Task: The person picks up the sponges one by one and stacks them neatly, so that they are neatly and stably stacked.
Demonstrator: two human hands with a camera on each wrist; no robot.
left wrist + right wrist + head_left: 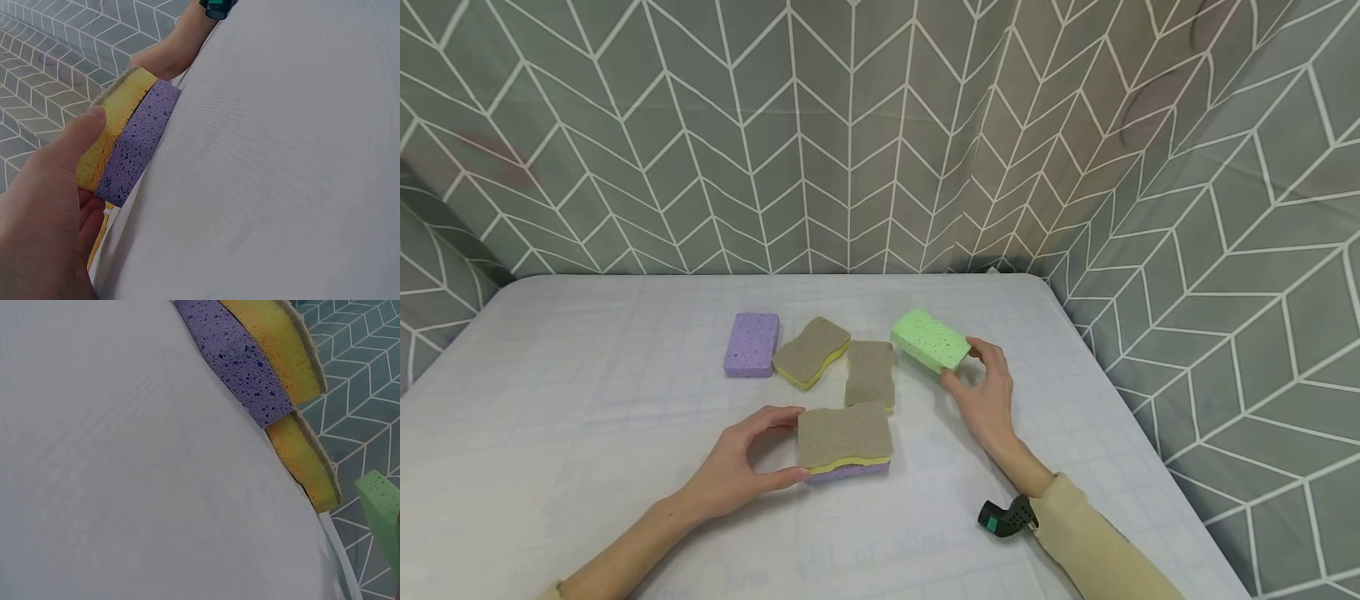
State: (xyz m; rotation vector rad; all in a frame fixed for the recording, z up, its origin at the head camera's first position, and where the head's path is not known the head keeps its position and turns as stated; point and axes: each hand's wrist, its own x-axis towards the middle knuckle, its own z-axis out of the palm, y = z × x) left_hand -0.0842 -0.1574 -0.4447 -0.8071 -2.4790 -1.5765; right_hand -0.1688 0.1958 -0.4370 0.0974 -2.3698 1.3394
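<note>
My left hand (733,462) grips the left end of a yellow sponge (846,435) with a tan scouring top, thumb at the near side and fingers at the far side. That sponge lies on a purple sponge (140,140), the two layers plain in the left wrist view. With thumb and fingers, my right hand (988,400) pinches the right end of a light green sponge (928,337), held tilted. Just behind the stack is another tan-topped yellow sponge (870,373); in the right wrist view, the green sponge shows at the right edge.
A third tan-topped sponge (812,350) lies at an angle farther back, beside a second purple sponge (751,344) on its left. All are on a table with a white cloth (587,400). Grey patterned curtains (820,133) hang behind and to the right.
</note>
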